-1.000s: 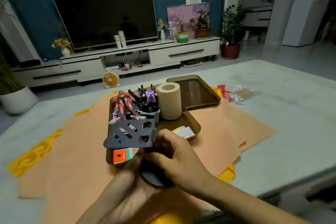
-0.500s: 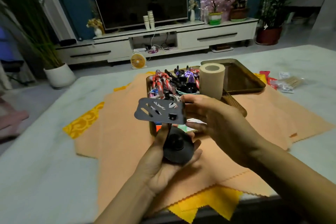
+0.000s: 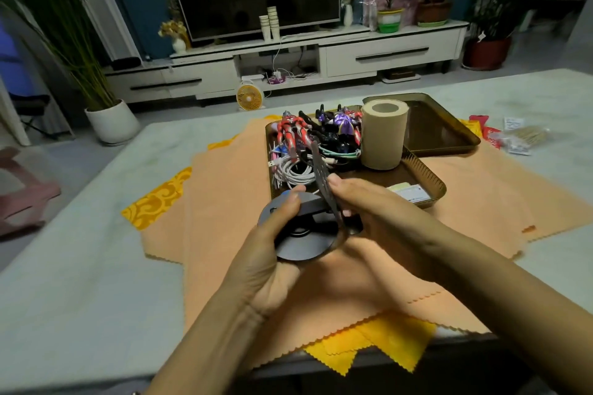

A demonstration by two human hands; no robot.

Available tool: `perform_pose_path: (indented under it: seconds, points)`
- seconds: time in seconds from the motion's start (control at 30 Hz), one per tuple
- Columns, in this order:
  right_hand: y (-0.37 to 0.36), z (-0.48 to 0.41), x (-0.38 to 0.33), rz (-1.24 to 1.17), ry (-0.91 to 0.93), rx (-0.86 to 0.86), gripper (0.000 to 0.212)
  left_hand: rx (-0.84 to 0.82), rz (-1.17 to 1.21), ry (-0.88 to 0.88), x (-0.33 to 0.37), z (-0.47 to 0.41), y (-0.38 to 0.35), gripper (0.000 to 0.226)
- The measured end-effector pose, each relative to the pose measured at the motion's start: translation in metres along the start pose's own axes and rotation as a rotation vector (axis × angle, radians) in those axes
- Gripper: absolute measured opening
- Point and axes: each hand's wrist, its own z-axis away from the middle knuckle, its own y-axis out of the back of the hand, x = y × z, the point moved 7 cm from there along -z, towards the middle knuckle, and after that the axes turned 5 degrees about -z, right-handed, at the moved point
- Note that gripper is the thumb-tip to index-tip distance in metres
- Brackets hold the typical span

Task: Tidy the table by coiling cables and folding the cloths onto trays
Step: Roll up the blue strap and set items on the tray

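Note:
My left hand [image 3: 272, 253] grips the round base of a dark grey phone stand [image 3: 303, 234] above the orange cloths [image 3: 224, 202]. My right hand [image 3: 369, 212] pinches the stand's perforated plate [image 3: 322, 176], which stands edge-on and tilted. Behind them a brown tray [image 3: 430, 179] holds a coiled white cable [image 3: 293, 171], toy figures [image 3: 295, 131], a paper roll [image 3: 383, 135] and a card. A second brown tray [image 3: 449, 135] lies behind it to the right. Yellow cloths [image 3: 375, 346] stick out beneath the orange ones at the near edge and on the left.
Snack packets and a bag of sticks [image 3: 519, 138] lie on the table at the far right. The pale table [image 3: 80, 266] ends at its near edge just below the yellow cloth. A TV cabinet, a small fan and potted plants stand beyond the table.
The stand has been turned and lowered: its plate, flat toward me before, now stands edge-on, and the base faces up in my left hand. The camera has dipped down.

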Motion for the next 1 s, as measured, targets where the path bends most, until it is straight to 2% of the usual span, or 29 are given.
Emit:
perform_pose_path:
  seconds: [0.03, 0.13, 0.23, 0.37, 0.43, 0.57, 0.63, 0.77, 0.87, 1.0]
  points:
    - [-0.003, -0.001, 0.004, -0.027, -0.055, -0.022, 0.037, -0.011, -0.011, -0.008, 0.003, 0.001, 0.001, 0.063]
    - [-0.014, 0.008, 0.012, -0.32, -0.139, -0.157, 0.035, 0.095, -0.124, -0.012, 0.002, 0.003, 0.007, 0.05]
    - [-0.02, 0.016, 0.015, -0.549, -0.189, -0.266, 0.058, 0.176, -0.274, -0.061, 0.004, 0.005, 0.013, 0.047]
    - [-0.025, 0.014, 0.016, -0.602, -0.179, -0.278, 0.072, 0.2, -0.39, -0.107, 0.005, 0.009, 0.013, 0.042]
    - [-0.022, 0.011, 0.02, -0.643, -0.183, -0.242, 0.071, 0.245, -0.478, -0.175, 0.01, 0.011, 0.015, 0.044]
    - [-0.023, 0.008, 0.019, -0.736, -0.178, -0.253, 0.053, 0.33, -0.712, -0.373, 0.024, 0.017, 0.013, 0.06]
    - [-0.022, 0.006, 0.019, -0.717, -0.17, -0.239, 0.05, 0.334, -0.765, -0.406, 0.026, 0.019, 0.014, 0.049]
    - [-0.023, 0.008, 0.024, -0.64, -0.182, -0.192, 0.046, 0.334, -0.703, -0.386, 0.021, 0.02, 0.015, 0.032]
    - [-0.017, 0.008, 0.036, -0.422, -0.118, -0.048, 0.038, 0.319, -0.85, -0.43, 0.018, 0.022, 0.01, 0.01]
    - [-0.015, 0.009, 0.035, -0.387, -0.048, 0.005, 0.031, 0.296, -0.867, -0.387, 0.015, 0.02, 0.005, 0.014]
